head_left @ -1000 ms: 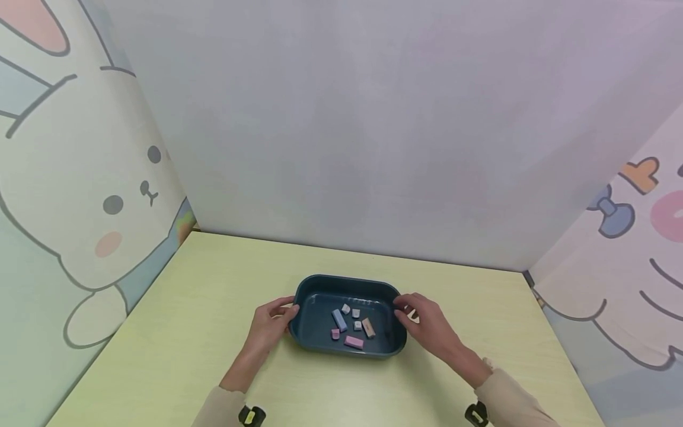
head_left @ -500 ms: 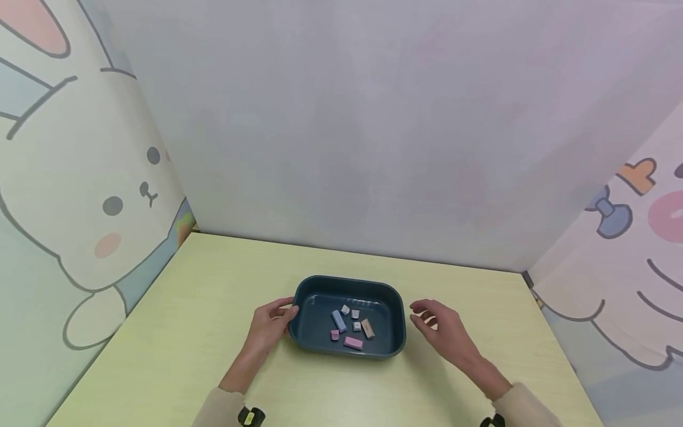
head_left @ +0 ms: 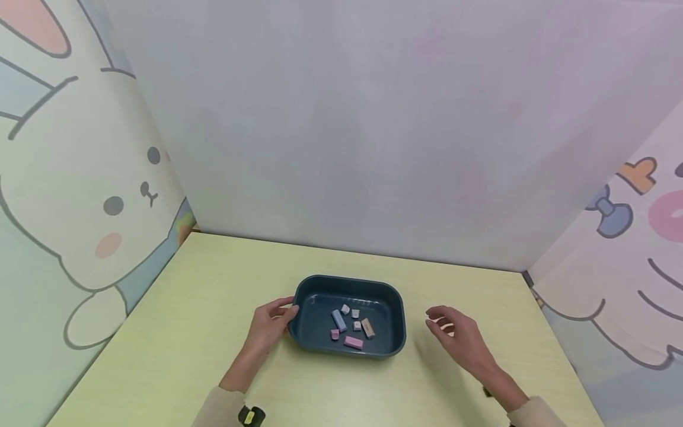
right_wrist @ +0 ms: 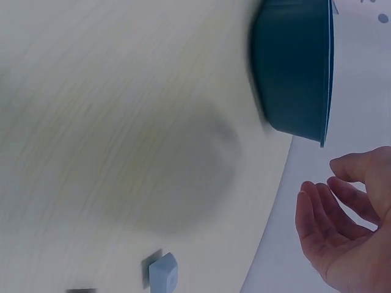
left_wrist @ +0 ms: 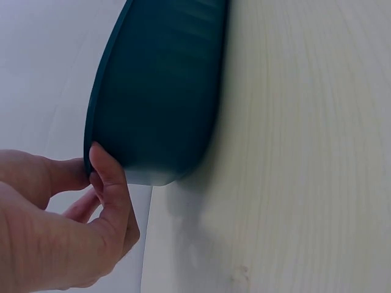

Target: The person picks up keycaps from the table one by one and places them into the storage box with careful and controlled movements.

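A dark teal, rounded rectangular tray (head_left: pixel 315 350) is on the table in the head view. Inside it lie a blue keycap (head_left: pixel 338 321), a tan keycap (head_left: pixel 367 328), a long pink keycap (head_left: pixel 354 342), a small pink one and several small white ones. My left hand (head_left: pixel 268 326) pinches the tray's left rim between thumb and fingers, as the left wrist view (left_wrist: pixel 73 220) confirms. To the right of the tray, apart from it, my right hand (head_left: pixel 459 338) hovers with loosely bent fingers and holds nothing. In the right wrist view, a light blue keycap (right_wrist: pixel 164 273) lies on the table.
The pale yellow wooden table (head_left: pixel 213 296) extends around the tray. A whitish curtain-like backdrop (head_left: pixel 341 130) stands behind it, with cartoon-printed panels (head_left: pixel 107 178) at both sides. A dark object (right_wrist: pixel 81 290) is cut off at the right wrist view's lower edge.
My right hand has let go of the tray's right rim and moved away to the right and slightly toward me. The left hand keeps its grip; tray and keycaps have hardly moved.
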Demonstrator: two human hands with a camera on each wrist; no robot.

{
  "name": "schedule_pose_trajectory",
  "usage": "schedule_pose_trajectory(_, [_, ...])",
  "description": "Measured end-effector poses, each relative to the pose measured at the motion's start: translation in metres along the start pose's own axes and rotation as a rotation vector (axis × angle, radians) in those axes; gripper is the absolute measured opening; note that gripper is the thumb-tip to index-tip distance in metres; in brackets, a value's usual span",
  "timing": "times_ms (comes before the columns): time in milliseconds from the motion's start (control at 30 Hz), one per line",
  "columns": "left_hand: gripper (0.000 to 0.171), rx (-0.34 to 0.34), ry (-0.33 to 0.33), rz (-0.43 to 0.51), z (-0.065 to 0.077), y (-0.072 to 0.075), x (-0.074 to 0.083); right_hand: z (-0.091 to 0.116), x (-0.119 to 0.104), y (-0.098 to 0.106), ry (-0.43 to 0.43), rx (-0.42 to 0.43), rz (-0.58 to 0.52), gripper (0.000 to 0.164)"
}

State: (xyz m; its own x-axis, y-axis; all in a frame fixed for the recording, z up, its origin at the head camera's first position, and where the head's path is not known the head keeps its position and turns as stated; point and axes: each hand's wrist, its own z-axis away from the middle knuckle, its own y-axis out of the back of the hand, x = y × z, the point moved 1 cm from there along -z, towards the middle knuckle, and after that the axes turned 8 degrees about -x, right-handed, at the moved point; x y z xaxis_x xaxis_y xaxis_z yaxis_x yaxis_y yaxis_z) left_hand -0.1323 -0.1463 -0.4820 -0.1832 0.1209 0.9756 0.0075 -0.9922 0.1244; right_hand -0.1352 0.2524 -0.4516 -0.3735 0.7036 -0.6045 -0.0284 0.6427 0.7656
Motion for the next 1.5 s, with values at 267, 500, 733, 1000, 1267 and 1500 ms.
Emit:
schedule_pose_trajectory(267, [0.037, -0.003, -0.001, -0.002, 0.002, -0.001, 0.003, 0.011, 0.013, 0.005, -0.034, 0.011, 0.025, 0.019])
schedule_pose_trajectory(500, [0.037, 0.001, 0.007, -0.012, 0.001, -0.001, 0.002, 0.021, 0.021, 0.01, -0.048, 0.021, 0.02, 0.018])
schedule_pose_trajectory(733, [0.037, 0.001, 0.006, -0.01, 0.001, -0.002, 0.002, 0.031, 0.027, 0.016, -0.096, 0.035, 0.042, 0.017])
schedule_pose_trajectory(1000, [0.032, 0.013, 0.017, -0.011, 0.002, -0.004, 0.003, 0.042, 0.036, 0.022, -0.136, 0.051, 0.071, 0.017])
schedule_pose_trajectory(1267, [0.032, 0.008, 0.022, -0.02, 0.002, -0.003, 0.002, 0.05, 0.05, 0.024, -0.183, 0.037, 0.09, 0.017])
schedule_pose_trajectory(1500, [0.034, 0.006, 0.022, -0.015, 0.002, -0.001, 0.001, 0.056, 0.055, 0.027, -0.268, -0.002, 0.104, 0.018])
